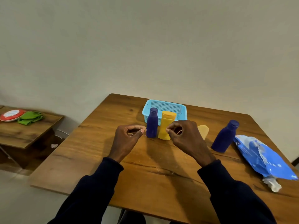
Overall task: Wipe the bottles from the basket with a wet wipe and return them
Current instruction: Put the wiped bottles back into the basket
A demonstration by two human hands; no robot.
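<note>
An empty light blue basket stands at the far middle of the wooden table. In front of it a dark blue bottle and a yellow bottle stand upright side by side. My left hand hovers just left of the blue bottle, fingers loosely curled, holding nothing. My right hand hovers in front of the yellow bottle, also loosely curled and empty, and partly hides a second yellow bottle. Another dark blue bottle stands to the right. A crumpled white wipe lies at the right edge.
A blue wet-wipe pack lies along the table's right side beside the second blue bottle. To the left stands a lower wooden side table with a red plate and a green cloth. A plain wall rises behind.
</note>
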